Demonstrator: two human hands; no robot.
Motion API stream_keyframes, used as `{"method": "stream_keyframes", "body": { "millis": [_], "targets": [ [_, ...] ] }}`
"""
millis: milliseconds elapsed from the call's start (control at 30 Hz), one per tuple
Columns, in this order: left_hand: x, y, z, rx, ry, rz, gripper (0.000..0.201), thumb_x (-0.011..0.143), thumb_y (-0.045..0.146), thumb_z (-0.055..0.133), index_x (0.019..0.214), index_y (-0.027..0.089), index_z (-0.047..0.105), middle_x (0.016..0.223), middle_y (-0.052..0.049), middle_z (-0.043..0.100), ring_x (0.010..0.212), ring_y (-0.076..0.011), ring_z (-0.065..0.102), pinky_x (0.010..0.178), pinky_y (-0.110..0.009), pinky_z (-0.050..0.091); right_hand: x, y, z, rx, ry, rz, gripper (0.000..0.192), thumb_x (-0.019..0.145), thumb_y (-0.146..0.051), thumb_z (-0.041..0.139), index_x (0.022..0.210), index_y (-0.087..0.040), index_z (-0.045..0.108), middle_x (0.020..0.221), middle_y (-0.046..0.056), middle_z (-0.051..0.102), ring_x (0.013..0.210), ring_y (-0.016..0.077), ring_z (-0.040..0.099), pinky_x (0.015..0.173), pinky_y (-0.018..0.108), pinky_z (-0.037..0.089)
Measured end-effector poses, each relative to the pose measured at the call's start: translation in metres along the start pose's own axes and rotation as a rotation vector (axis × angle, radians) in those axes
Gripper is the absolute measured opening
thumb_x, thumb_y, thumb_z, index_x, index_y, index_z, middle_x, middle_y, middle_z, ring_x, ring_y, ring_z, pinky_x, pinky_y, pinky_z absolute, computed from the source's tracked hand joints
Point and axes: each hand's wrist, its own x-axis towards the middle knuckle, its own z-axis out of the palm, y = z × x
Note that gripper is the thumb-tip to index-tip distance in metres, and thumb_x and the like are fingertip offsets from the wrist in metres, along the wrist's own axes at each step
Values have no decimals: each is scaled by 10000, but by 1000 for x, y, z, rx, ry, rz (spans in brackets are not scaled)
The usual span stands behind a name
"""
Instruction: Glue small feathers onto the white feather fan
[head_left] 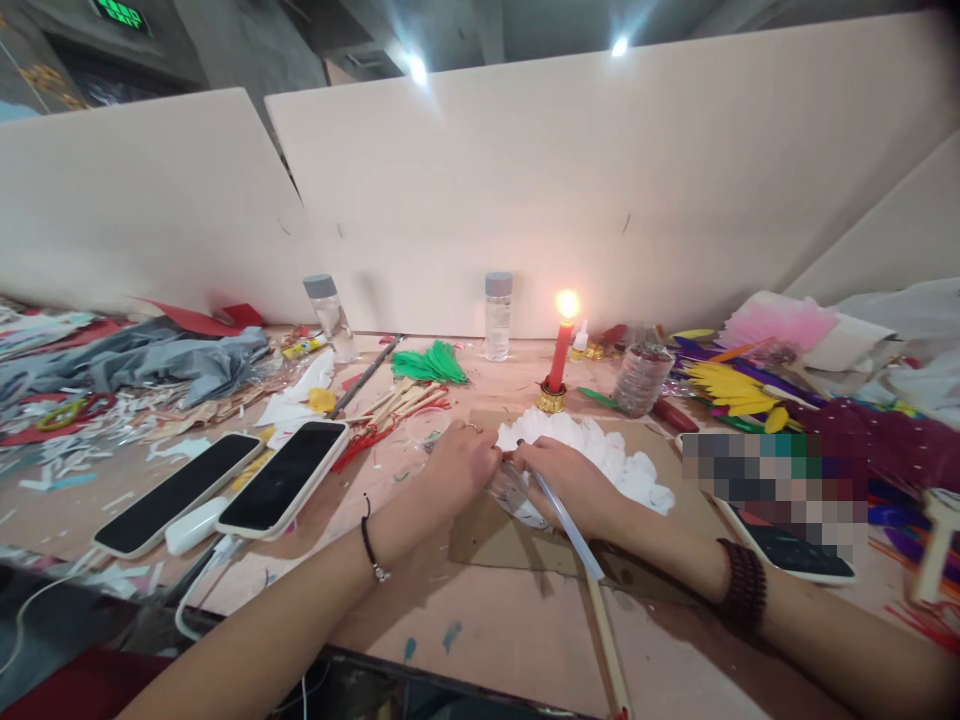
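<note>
Main risk is the lit red candle in its small brass holder, standing just behind the white feather bundle the hands work on: feathers are light and would likely catch if the bundle gets lifted or nudged toward the flame, and a sleeve or wrist swung back could tip the candle onto the cardboard sheet beneath. Second risk: the clear stick, probably a glue stick, is slim and long, so it may slip or smear onto the fingers. Left hand is curled closed, fingertips pinching the near-left edge of the white feather bundle, black cord on the wrist. Right hand is also closed, fingers wrapped around the upper end of the clear stick, whose tip meets the bundle between the two hands; dark bead bracelet on that wrist. The bundle lies on the cardboard at table centre, touching both hands. Two phones lie face up well to the left, green feathers behind, yellow feathers and a small jar to the right of the candle.
</note>
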Motion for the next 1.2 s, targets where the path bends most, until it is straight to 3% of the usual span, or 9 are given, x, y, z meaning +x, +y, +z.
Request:
{"method": "stream_keyframes", "body": {
  "millis": [300, 533, 700, 967, 1200],
  "targets": [
    [-2, 1, -10, -13, -61, 9, 142, 1003, 108, 645, 929, 147, 759, 966, -104, 727, 904, -267, 655, 801, -406, 450, 2, -3, -2, -141, -77, -67, 105, 967, -176, 645, 1026, -165, 731, 861, 84, 701, 849, 252, 636, 726, 322, 428],
    [-3, -1, -11, -73, 33, 24, 258, 1039, 77, 566, 895, 154, 765, 927, -94, 711, 847, -230, 608, 778, -381, 420, 3, -2, -6, -157, -99, -101, 104, 991, -189, 629, 1037, -183, 722, 841, 68, 726, 814, 244, 632, 683, 325, 401],
    [-1, -5, -9, -51, 20, 53, 233, 1025, 82, 595, 885, 156, 766, 917, -98, 719, 860, -241, 616, 765, -391, 413, 3, -5, -10, -147, -106, -119, 92, 950, -156, 652, 1011, -201, 704, 871, 62, 729, 769, 223, 616, 671, 319, 386],
    [-6, -18, -32, 8, 122, 26, 141, 1022, 120, 616, 954, 153, 735, 978, -102, 722, 915, -249, 633, 798, -379, 440, 1, -5, -11, -149, -87, -89, 109, 900, -161, 701, 1002, -199, 692, 844, 49, 668, 733, 210, 595, 656, 305, 372],
    [-9, -13, -22, -120, 179, -20, 181, 969, 53, 582, 882, 161, 698, 890, -79, 695, 773, -210, 615, 690, -343, 418, -2, -6, -10, -157, -56, -70, 131, 948, -137, 616, 1033, -201, 692, 817, 45, 658, 791, 232, 617, 660, 305, 381]
  ]
}}
